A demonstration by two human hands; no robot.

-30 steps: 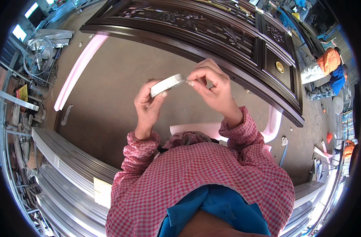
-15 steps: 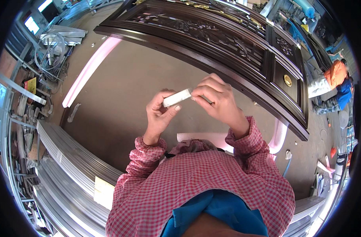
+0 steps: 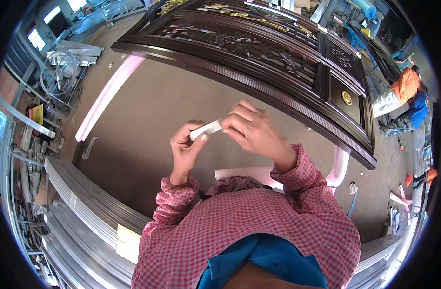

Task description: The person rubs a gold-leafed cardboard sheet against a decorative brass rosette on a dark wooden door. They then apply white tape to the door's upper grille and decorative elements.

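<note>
Between my hands is a small pale white piece (image 3: 206, 130), narrow and blocky like a roll seen edge-on; its exact kind does not show. My left hand (image 3: 186, 149) grips its left end, thumb in front and fingers behind. The fingertips of my right hand (image 3: 253, 129) are pinched at its right end, so that end is partly hidden. Both hands are held in front of my chest, short of a large dark brown metal door panel (image 3: 206, 65) with carved openwork and gold ornaments.
Pink wrapped supports (image 3: 107, 98) run beneath the panel. Stacked silver metal profiles (image 3: 80, 192) lie at my lower left, with a pale label sheet (image 3: 128, 243) on them. Cables and scrap clutter the far left. Two people, one in an orange top (image 3: 406, 86), are at the right.
Both hands have come slightly lower and to the left with the white piece, which now looks tilted and turned between them. My right hand still pinches its end.
</note>
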